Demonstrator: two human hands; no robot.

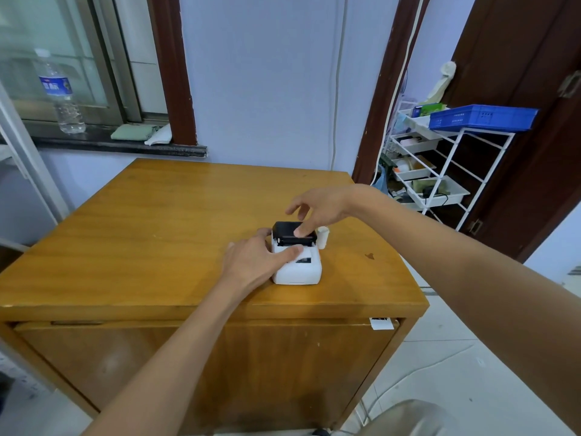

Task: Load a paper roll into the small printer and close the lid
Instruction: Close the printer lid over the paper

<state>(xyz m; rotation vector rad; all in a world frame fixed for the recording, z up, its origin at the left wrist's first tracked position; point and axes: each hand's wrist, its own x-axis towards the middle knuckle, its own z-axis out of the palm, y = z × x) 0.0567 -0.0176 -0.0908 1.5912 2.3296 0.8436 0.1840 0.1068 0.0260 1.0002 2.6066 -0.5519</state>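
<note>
A small white printer (298, 269) sits on the wooden table (157, 234), right of centre. Its black lid (284, 229) is raised at the far end. My left hand (254, 262) grips the printer's left side, thumb lying across its top. My right hand (317, 209) hovers over the lid with its thumb pressing on the lid's inner face and the other fingers spread. A white paper roll (323, 236) stands upright on the table just right of the printer, touching nothing I hold. The inside of the paper bay is hidden.
A white wire rack (440, 171) with trays and a blue basket (481, 116) stands to the right of the table. A water bottle (61, 92) and folded cloths (135, 132) rest on the window sill. A grey chair back (405, 420) is at the bottom.
</note>
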